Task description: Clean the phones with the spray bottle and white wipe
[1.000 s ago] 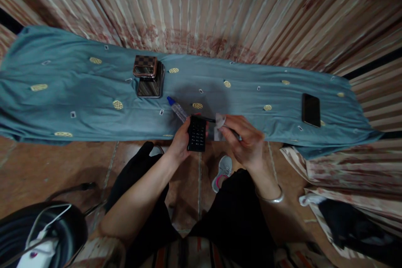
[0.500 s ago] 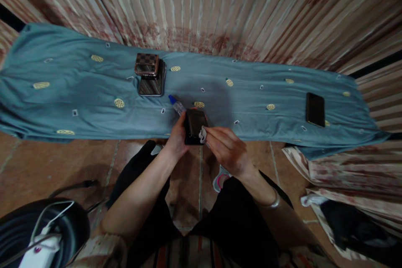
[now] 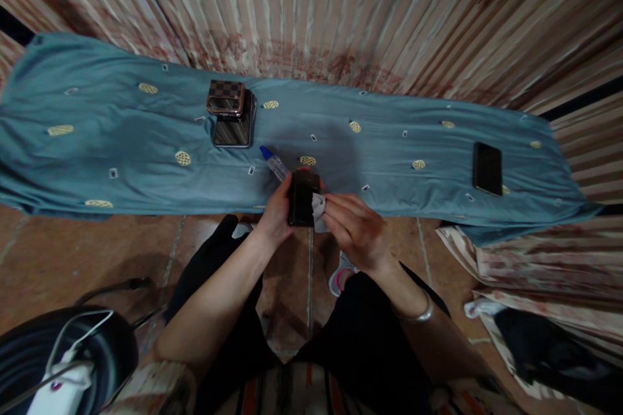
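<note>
Left to right: a checked case (image 3: pixel 225 96) lies on a second device (image 3: pixel 235 128) toward the tabletop's (image 3: pixel 121 142) far edge; a blue-capped bottle (image 3: pixel 273 164) lies near the front edge. At that edge the left hand (image 3: pixel 276 213) grips a small black phone (image 3: pixel 302 198), fingers clenched round it, while the right hand (image 3: pixel 357 229) pinches a white wipe (image 3: pixel 318 211) against its side. The step appears to be wiping; turning the phone would expose fresh faces. Another phone (image 3: pixel 487 167) lies near the right end. A teal cloth covers the tabletop; striped curtains hang behind, tiled floor below.

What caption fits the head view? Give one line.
Left hand holds a black handset; right hand presses a white wipe to it.
</note>
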Available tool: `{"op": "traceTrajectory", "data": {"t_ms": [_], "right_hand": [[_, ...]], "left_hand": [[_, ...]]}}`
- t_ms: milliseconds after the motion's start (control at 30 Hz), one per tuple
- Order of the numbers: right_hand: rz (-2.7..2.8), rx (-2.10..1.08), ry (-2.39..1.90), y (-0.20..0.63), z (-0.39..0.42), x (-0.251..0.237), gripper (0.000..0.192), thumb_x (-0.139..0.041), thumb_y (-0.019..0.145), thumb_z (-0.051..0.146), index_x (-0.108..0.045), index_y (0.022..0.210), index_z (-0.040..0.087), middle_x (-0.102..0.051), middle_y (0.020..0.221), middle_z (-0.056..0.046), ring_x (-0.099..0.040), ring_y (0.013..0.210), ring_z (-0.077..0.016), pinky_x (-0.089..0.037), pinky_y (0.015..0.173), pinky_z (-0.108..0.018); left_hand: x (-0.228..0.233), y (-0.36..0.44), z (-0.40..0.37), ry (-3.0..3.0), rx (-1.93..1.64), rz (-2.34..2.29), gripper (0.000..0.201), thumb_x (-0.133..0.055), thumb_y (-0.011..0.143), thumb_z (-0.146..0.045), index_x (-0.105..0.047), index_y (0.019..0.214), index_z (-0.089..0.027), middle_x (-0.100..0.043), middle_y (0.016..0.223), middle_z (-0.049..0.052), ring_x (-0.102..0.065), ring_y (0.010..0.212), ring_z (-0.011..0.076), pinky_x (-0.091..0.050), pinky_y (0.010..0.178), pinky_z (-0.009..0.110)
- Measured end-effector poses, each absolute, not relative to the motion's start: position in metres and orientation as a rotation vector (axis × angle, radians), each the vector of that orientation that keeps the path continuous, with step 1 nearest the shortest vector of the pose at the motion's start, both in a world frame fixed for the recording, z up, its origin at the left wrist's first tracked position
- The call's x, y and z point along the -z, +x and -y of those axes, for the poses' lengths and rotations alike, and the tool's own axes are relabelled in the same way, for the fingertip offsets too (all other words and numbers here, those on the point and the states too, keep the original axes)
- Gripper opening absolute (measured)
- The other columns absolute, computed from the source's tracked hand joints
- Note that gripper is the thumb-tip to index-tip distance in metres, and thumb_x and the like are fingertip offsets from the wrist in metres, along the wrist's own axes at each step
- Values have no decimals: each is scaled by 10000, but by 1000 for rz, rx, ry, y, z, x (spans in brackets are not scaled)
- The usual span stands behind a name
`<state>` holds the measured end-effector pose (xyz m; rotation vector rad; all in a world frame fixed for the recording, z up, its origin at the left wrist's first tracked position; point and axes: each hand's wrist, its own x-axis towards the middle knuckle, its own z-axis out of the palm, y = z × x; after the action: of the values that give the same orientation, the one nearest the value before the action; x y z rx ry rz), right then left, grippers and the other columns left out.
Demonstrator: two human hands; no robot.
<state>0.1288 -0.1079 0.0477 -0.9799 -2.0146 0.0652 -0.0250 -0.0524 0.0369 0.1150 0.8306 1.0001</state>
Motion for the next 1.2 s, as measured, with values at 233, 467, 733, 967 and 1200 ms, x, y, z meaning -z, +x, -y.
{"op": "traceTrajectory", "data": {"t_ms": [233, 467, 733, 967, 1200], "right_hand": [[2040, 7, -1000, 121, 105, -32, 355, -515, 1061, 104, -710, 1352, 164, -807, 1239, -116, -762, 1166, -224, -648, 1026, -388], [2045, 154, -1106, 120, 102, -20, 574, -561, 1029, 105, -475, 1593, 169, -688, 1438, -181, -674, 1341, -295, -608, 1112, -463], [2206, 19, -1022, 118, 106, -23, 454, -575, 1015, 72, -657, 1439, 214, -771, 1305, -97, -742, 1172, -271, -616, 1103, -432], [2143, 49, -1086, 121, 96, -19, 400, -520, 1055, 106, -690, 1413, 161, -765, 1322, -130, -713, 1195, -259, -620, 1073, -434], [2087, 83, -1128, 120, 90, -17, 382, -486, 1068, 113, -707, 1378, 138, -772, 1285, -150, -720, 1168, -264, -613, 1052, -429]], "left_hand": [[-37, -16, 60, 140, -947, -841, 438, -343, 1119, -372, -701, 1252, -157, -791, 893, 66, -770, 805, 178, -609, 766, 286], [-33, -15, 62, 176, -968, -856, 399, -432, 1093, -342, -746, 1244, -147, -810, 978, 63, -774, 853, 188, -606, 802, 285], [-36, -18, 62, 164, -962, -829, 359, -452, 1084, -360, -729, 1208, -168, -792, 940, 60, -776, 879, 181, -601, 833, 282], [-31, -14, 69, 269, -996, -851, 256, -589, 1011, -313, -766, 1115, -160, -796, 1006, 41, -754, 1064, 197, -570, 970, 278], [-23, -11, 68, 341, -1089, -869, 189, -624, 979, -258, -784, 1021, -165, -808, 1120, 48, -716, 1197, 200, -538, 1055, 282]]}}
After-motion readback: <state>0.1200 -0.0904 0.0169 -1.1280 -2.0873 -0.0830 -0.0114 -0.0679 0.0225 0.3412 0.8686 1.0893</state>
